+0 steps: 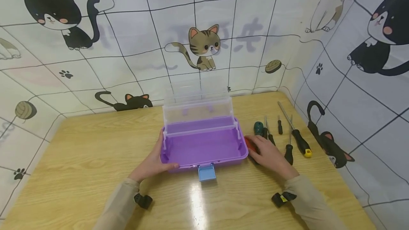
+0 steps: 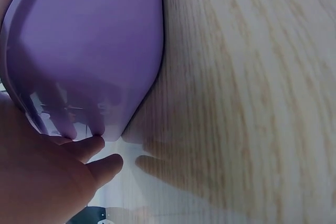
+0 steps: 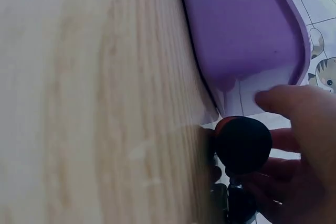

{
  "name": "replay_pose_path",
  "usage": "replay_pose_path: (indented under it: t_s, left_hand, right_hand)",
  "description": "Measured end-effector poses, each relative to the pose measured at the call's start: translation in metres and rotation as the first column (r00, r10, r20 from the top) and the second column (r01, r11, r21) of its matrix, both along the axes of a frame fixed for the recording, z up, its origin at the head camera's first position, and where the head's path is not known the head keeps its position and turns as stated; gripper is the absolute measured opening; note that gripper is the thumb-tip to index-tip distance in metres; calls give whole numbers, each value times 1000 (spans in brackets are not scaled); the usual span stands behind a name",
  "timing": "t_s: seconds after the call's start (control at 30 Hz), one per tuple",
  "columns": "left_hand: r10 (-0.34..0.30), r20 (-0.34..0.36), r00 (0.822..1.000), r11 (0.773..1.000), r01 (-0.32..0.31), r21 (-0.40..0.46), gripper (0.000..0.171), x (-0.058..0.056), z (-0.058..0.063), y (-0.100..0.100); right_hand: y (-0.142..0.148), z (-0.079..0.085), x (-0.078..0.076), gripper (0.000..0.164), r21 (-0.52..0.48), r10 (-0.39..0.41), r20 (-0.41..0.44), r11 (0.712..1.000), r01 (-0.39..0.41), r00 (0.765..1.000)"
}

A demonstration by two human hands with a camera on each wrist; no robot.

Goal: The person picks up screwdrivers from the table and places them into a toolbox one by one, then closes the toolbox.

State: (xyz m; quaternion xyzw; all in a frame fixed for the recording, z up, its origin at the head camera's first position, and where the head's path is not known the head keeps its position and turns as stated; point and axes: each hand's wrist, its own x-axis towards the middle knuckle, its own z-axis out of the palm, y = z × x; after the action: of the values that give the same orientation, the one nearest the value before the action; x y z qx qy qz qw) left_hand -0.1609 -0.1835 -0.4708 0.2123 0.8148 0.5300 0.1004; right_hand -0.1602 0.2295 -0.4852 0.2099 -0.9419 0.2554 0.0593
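A purple toolbox stands on the table with its clear lid raised at the back and a blue latch hanging from its front. My left hand grips the box's left front corner, thumb over the front rim and fingers along the side. At the box's right end, my right hand reaches over a red-and-black handle that lies close to the box. In the right wrist view the thumb stands apart from this handle, while the curved fingers are beside it. Its far end is hidden.
Right of my right hand lie several screwdrivers: one with a teal handle, a small black one, a black-handled one and a large one with a yellow end. Cat-print curtains border the wooden table.
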Motion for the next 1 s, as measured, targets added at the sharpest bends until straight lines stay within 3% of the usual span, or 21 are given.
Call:
replay_pose_path:
  t_s: [0.13, 0.3, 0.6, 1.0]
  left_hand:
    - [-3, 2, 1000, 1000, 3, 6, 131, 1, 1, 0]
    - [9, 0, 1000, 1000, -9, 5, 131, 2, 1, 1]
    - [17, -11, 1000, 999, -17, -27, 131, 1, 0, 0]
    - [13, 12, 1000, 1000, -13, -20, 128, 1, -2, -2]
  right_hand:
    - [1, -2, 2, 58, 99, -23, 2, 995, 22, 1000]
    - [1, -1, 3, 65, 117, -47, 14, 992, 45, 999]
    - [3, -3, 1, 59, 45, -108, 44, 993, 106, 993]
    - [8, -6, 0, 53, -73, -205, 97, 974, 212, 974]
